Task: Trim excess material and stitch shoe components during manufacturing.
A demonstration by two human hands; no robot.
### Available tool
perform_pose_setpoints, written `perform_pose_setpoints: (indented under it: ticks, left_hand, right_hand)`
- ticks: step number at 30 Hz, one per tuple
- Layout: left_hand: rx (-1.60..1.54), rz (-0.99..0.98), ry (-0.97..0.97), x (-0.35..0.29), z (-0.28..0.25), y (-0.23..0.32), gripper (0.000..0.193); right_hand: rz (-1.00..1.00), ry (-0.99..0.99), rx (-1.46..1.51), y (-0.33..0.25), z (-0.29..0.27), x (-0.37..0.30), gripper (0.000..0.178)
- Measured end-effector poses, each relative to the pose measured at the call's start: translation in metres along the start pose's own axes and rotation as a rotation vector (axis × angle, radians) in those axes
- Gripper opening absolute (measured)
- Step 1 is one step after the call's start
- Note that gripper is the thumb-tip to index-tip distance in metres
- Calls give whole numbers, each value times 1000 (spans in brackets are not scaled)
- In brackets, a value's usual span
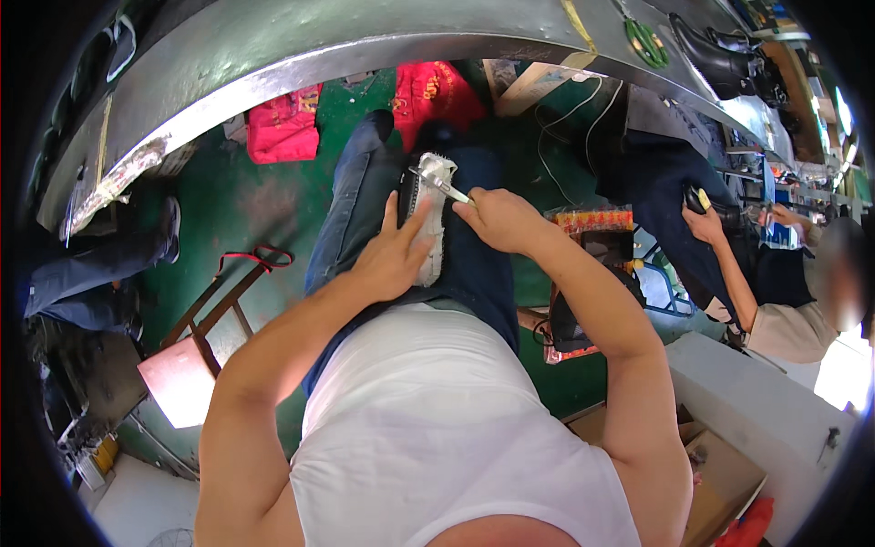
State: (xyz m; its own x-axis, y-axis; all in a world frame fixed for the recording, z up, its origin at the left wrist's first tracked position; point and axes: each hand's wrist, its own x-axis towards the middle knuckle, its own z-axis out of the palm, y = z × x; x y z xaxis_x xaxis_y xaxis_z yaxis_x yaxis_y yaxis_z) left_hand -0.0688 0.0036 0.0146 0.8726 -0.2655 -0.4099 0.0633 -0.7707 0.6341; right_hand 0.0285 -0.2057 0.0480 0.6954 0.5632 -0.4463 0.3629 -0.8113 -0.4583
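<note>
Across my lap lies a shoe, its pale whitish underside up and a dark edge along its left side. My left hand rests on the shoe's left side with the fingers stretched and apart. My right hand is closed around the pale handle of a hand tool. The tool's metal head touches or hovers just over the far end of the shoe; which of these I cannot tell. Whether it is a hammer or pincers is too small to make out.
A metal-topped bench curves across the far side, with green-handled scissors and black boots on it. Red cloths lie beneath. A wooden stool stands left. At right a co-worker's hand holds a dark object. Behind is a cardboard box.
</note>
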Motion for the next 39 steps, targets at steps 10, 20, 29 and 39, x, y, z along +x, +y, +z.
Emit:
perform_pose_setpoints:
  ticks: [10,20,29,39]
  left_hand:
    - [-593,-147,164,2,13,-21,73]
    - [-735,-141,52,19,-23,-2,75]
    - [-794,345,44,15,4,-41,123]
    - [-1380,-109,-20,-32,-54,15,62]
  right_hand:
    - [66,-167,-19,-18,-3,-26,48]
    - [262,192,1080,16,31,-24,42]
    - [70,280,1265,-20,52,-16,34]
    - [2,186,891,-56,46,-35,36]
